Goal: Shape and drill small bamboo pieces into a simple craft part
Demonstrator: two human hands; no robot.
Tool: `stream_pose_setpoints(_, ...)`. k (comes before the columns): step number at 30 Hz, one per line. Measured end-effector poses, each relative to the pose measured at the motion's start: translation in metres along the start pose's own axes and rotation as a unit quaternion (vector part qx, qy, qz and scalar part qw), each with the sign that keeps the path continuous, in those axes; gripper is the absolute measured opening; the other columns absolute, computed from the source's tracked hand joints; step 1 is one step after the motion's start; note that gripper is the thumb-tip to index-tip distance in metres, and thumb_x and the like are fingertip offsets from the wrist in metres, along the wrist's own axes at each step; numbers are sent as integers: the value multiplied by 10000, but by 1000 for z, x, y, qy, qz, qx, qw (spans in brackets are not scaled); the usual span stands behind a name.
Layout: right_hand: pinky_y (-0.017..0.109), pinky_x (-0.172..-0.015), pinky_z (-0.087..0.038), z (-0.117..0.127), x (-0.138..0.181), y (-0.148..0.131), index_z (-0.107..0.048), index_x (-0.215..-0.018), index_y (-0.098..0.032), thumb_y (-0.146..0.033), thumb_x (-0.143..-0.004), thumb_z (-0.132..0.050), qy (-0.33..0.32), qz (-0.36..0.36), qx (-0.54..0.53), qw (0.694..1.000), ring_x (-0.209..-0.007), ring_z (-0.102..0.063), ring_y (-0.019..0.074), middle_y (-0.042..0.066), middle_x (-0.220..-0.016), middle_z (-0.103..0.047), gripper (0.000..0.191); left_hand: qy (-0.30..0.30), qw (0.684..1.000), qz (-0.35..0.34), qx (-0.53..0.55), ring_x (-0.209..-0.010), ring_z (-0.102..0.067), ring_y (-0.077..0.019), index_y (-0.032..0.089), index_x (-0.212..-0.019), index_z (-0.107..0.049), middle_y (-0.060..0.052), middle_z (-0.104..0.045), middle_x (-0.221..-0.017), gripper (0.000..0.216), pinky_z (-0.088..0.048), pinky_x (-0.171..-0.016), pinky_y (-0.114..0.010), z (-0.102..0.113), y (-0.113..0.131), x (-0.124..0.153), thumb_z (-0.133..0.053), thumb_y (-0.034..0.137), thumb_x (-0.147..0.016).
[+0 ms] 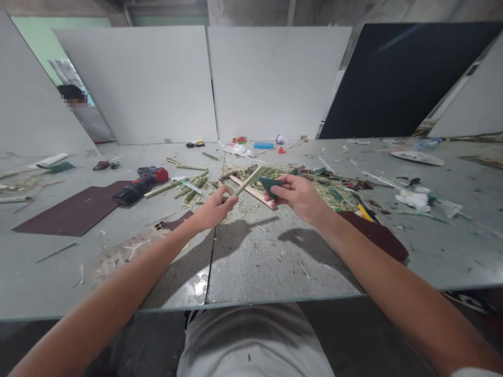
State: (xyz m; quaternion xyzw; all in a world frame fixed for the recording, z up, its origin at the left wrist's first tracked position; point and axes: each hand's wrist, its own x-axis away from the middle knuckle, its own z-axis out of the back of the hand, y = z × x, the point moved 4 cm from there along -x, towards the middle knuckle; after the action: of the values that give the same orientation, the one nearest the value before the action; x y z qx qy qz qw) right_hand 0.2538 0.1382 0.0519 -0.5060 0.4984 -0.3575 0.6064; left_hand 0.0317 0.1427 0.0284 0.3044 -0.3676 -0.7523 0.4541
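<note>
My left hand [217, 208] is closed around the lower end of a pale green stalk [250, 179], which slants up to the right above the table. My right hand [302, 198] pinches a dark green folded piece [269, 184], its material unclear, close to the stalk's right side. I cannot tell whether the piece touches the stalk. Behind and below the hands, a light wooden strip [253, 192] lies by a heap of green shavings [334, 192]. Several cut stalks [193, 189] lie left of the heap.
A red and black power drill [141, 184] rests on a maroon sheet [74, 212] at left. A yellow-handled tool [364, 212] lies right of the shavings. White panels [275, 84] and a black panel [404, 78] stand along the back. A person [92, 119] shows behind the left panels.
</note>
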Motion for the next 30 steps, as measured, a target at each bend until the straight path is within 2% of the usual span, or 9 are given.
stream_pose_setpoints(3, 220, -461, -495, -35, -16, 8, -537, -874, -184, -380, -741, -776, -49, -34, -93, 994, -573, -635, 116, 23, -764, -698, 336, -47, 990, -12, 133, -467, -309, -72, 242, -967, -379, 61, -373, -645, 251, -281, -450, -211, -11, 11, 12, -429, 487, -941)
stream_pose_setpoints(7, 193, -335, -342, -52, -16, 16, -474, -826, -204, -458, -771, -735, -93, -43, -125, 987, -377, -501, 78, -37, -575, -627, 368, -47, 988, -48, 140, -484, -353, -67, 226, -1070, -416, 61, -379, -659, 278, -320, -460, -203, -21, 17, 19, -429, 478, -953)
stream_pose_setpoints(10, 184, -316, -272, -49, -9, 18, -488, -777, -198, -486, -763, -739, -89, -66, -123, 986, -322, -407, 52, -68, -485, -547, 382, -22, 993, -57, 100, -466, -293, -61, 224, -1115, -431, 72, -333, -632, 308, -262, -442, -197, -23, 15, 20, -432, 488, -955)
stream_pose_setpoints(14, 181, -328, -198, -44, -3, 20, -499, -682, -181, -561, -736, -734, -81, -97, -117, 985, -320, -305, 24, -77, -435, -462, 450, -12, 994, -49, 94, -483, -312, -60, 195, -873, -410, 55, -357, -642, 309, -265, -446, -205, -30, 13, 22, -424, 493, -953)
stream_pose_setpoints(17, 194, -352, -178, -43, -2, 25, -501, -646, -177, -606, -760, -689, -70, -85, -88, 990, -338, -259, 22, -76, -421, -421, 482, -54, 989, -23, 133, -457, -326, -61, 217, -874, -343, 72, -361, -614, 281, -278, -437, -201, -42, 8, 23, -414, 475, -959)
stream_pose_setpoints(20, 211, -371, -169, -40, -2, 34, -492, -610, -177, -588, -759, -701, -43, -58, -21, 997, -363, -254, 29, -80, -422, -371, 484, -84, 987, -1, 140, -442, -326, -69, 226, -929, -356, 86, -343, -586, 230, -277, -430, -202, -53, -1, 23, -432, 441, -955)
stream_pose_setpoints(24, 230, -383, -178, -35, -3, 41, -515, -636, -183, -585, -797, -658, 16, -25, 35, 999, -370, -258, 45, -88, -442, -315, 457, -42, 994, -19, 98, -498, -357, -79, 203, -897, -419, 58, -386, -630, 205, -314, -473, -222, -55, -6, 21, -459, 400, -935)
stream_pose_setpoints(28, 243, -398, -199, -40, -1, 42, -549, -634, -181, -542, -831, -634, -18, -30, 117, 992, -390, -283, 62, -71, -454, -325, 420, -9, 998, -47, 43, -558, -389, -102, 189, -821, -433, 32, -422, -638, 218, -314, -503, -240, -51, -5, 21, -470, 380, -919)
stream_pose_setpoints(30, 246, -401, -197, -41, 0, 41, -536, -609, -183, -514, -835, -635, -15, -29, 131, 991, -396, -276, 64, -67, -462, -321, 413, -1, 999, -51, 15, -579, -396, -111, 188, -792, -425, 24, -431, -639, 235, -311, -516, -246, -50, -4, 21, -456, 381, -923)
